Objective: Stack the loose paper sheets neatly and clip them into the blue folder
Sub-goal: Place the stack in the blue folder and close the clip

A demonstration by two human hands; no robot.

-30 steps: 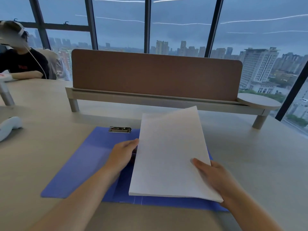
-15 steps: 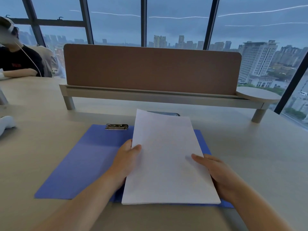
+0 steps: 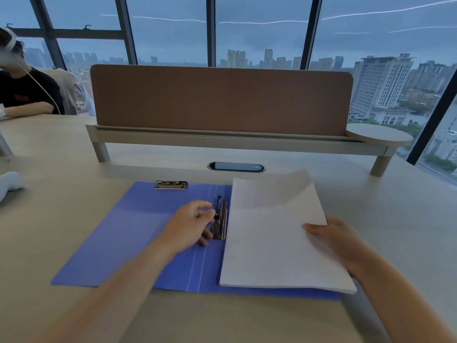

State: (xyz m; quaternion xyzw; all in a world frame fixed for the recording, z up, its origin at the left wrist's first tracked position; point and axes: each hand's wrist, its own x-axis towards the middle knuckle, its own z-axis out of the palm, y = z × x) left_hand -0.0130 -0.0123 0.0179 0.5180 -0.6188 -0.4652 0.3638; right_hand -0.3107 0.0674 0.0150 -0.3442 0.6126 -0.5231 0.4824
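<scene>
Left fingers [image 3: 206, 220] curled on the spine clip [image 3: 220, 220], lever raised; right fingers [image 3: 312, 227] pinch the paper stack [image 3: 274, 246] w/ top sheet lifting. Stack lies just right of clip, long axis parallel; its left edge must slide under, left hand [image 3: 190, 225] nearer.

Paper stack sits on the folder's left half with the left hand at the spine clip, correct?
Not quite. The head view shows the paper stack on the folder's right half. The left hand is at the spine clip, as you said.

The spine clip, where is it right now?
Head view: the spine clip stands on the folder's middle fold, between the left hand and the paper stack.
</scene>
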